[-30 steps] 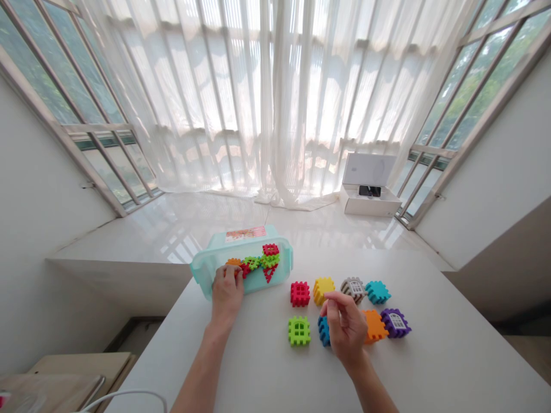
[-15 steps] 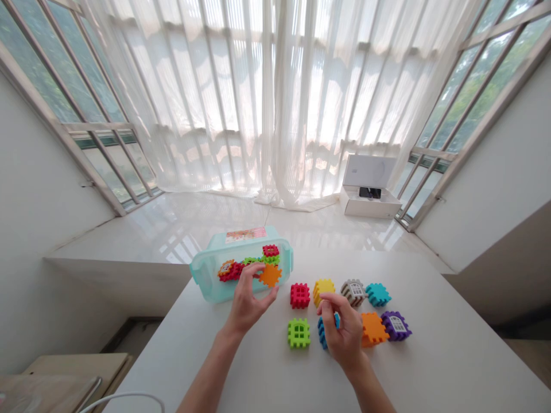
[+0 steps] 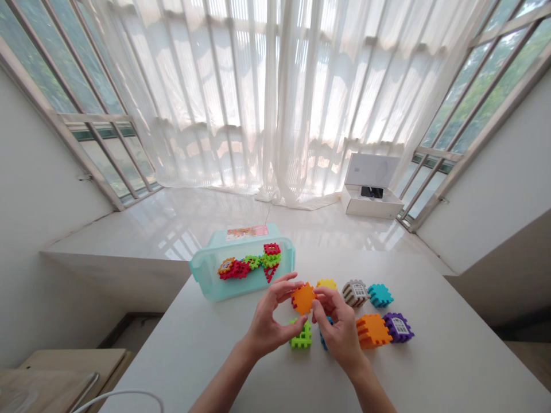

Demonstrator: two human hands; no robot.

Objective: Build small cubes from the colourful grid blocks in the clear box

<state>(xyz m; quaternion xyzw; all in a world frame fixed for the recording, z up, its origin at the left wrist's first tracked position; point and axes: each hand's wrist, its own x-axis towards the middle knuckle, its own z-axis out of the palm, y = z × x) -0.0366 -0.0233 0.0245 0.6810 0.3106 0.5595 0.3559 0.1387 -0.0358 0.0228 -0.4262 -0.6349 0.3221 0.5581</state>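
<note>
Between both hands, above the table, is an orange toothed building block. My left hand has its fingers at the block's left edge and its thumb just below it. The thumb and forefinger of my right hand pinch its right side. Beneath the hands lies a green window block, partly covered. A blue block is mostly hidden by my right hand. A red block behind the orange one barely shows. The yellow blocks stand just behind my right fingers.
A teal plastic tub at the left holds red, green and orange pieces. Grey, turquoise, orange and purple block stacks stand to the right. An open white box with a phone sits on the ledge behind.
My left hand has carried the orange block from over the tub rightward to my right hand, which now pinches it too. A red triangular piece in the tub is now uncovered.
</note>
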